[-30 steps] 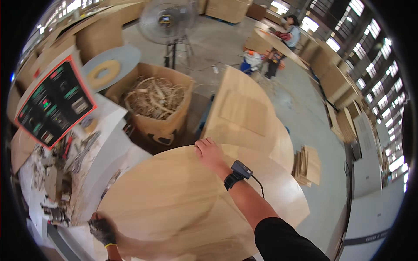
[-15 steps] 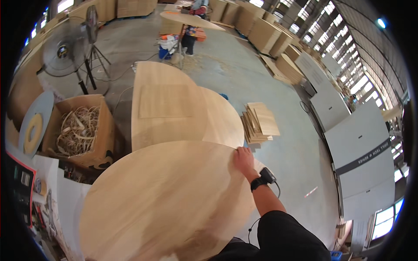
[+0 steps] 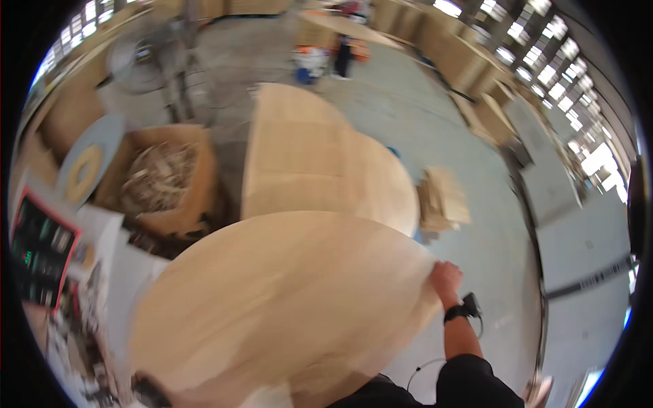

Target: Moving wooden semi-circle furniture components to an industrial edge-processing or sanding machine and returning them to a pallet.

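Observation:
A large oval pale wooden board [image 3: 286, 299] fills the lower middle of the view, in front of me. My right hand [image 3: 447, 280], with a black strap and small device at its wrist, is closed on the board's right edge. Its thumb and fingertips are partly hidden. My left hand does not show; a dark blurred object [image 3: 149, 391] sits at the board's lower left edge. Beyond lie a half-round wooden board [image 3: 292, 146] and another rounded board [image 3: 384, 177], partly covered by the front one.
To the left stand a cardboard box [image 3: 207, 160] of tangled strips, a fan [image 3: 143, 58] and a grey disc [image 3: 115, 132]. Small wooden boards [image 3: 445, 197] are stacked on the floor at right. Grey cabinets [image 3: 585, 245] line the far right. Another person [image 3: 343, 58] stands behind a distant board.
My right hand has moved right and nearer to me along with the board's edge. The whole view has shifted, so the surroundings appear further right and blurred. The dark object has appeared at lower left.

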Demonstrator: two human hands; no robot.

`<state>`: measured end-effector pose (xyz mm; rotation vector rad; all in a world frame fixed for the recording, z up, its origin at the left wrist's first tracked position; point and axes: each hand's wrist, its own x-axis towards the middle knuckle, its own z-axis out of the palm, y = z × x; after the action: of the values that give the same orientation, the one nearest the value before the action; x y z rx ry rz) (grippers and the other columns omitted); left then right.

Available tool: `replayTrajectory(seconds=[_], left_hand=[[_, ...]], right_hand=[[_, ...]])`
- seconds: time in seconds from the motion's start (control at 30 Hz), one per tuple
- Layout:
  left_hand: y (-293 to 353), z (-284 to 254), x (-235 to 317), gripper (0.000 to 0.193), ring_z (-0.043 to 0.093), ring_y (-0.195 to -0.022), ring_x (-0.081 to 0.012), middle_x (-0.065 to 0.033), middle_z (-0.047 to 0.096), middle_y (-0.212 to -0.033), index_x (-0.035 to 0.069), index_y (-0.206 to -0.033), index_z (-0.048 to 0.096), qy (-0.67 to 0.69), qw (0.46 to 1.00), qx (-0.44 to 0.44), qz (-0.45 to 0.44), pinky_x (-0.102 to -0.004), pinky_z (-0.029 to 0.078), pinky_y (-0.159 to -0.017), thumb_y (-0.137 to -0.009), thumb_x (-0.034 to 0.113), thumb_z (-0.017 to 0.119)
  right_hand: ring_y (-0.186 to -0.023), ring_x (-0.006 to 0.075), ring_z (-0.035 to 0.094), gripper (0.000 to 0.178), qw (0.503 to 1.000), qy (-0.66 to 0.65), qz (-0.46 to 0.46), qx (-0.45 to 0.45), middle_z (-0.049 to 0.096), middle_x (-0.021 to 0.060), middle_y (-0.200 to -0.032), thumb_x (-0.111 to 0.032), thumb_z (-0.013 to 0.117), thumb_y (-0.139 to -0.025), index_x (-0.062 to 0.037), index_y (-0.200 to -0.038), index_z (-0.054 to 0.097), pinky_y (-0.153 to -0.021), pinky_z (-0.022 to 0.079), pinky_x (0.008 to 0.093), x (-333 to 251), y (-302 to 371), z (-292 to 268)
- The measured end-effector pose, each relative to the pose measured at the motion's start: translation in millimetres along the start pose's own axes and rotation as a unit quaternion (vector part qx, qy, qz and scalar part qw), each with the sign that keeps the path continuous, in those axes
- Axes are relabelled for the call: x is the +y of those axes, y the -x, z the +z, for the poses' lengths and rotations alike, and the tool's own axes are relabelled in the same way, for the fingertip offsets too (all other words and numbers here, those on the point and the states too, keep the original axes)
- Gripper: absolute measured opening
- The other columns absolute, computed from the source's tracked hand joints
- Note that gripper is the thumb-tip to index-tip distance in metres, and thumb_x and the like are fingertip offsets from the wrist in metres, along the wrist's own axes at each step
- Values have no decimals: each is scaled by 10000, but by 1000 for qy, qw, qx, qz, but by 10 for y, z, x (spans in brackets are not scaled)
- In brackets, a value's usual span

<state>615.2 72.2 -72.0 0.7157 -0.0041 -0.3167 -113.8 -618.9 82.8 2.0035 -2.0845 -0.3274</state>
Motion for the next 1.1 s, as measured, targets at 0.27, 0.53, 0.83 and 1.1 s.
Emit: replayTrajectory(seconds=[0.27, 0.53, 0.83, 1.1], left_hand=[[567, 1080, -184, 216, 628, -844, -237, -89, 654, -868, 58, -906, 636, -613, 746, 168, 199, -361, 494, -762, -882, 249, 538], [816, 1923, -261, 541, 519, -1136, -318, -134, 590, -1176, 78, -1203, 545, -854, 426, 179, 238, -491, 361, -983, -749, 337, 685], [1767, 1165, 241, 613, 549, -1050, -310, -184, 582, -1138, -40, -1151, 552, -572, 620, 536, 15, -393, 445, -879, -759, 398, 724], [1587, 967, -39, 441, 611, -716, -192, -81, 655, -860, -4, -1004, 632, -146, 906, 390, -68, -344, 510, -659, -793, 369, 737]], right_hand=[[-793, 401, 594, 279, 953, -185, -163, 176, 612, 177, -764, -279, 520, -877, -51, -724, 575, -712, 469, 521, -1529, -624, -1], [-1061, 398, 543, 424, 894, -291, -286, 182, 608, 237, -1111, -322, 425, -984, 43, -1139, 576, -923, 425, 464, -2562, -660, -81], [-674, 194, 582, 387, 415, 623, -313, 584, 637, 100, -853, -312, 490, -932, 8, -1120, 600, -563, 477, 325, -1991, -1042, 316], [-864, 217, 604, 401, 573, 618, -404, 356, 628, 153, -1039, -308, 456, -938, 9, -1152, 575, -723, 520, 399, -1752, -974, 374]])
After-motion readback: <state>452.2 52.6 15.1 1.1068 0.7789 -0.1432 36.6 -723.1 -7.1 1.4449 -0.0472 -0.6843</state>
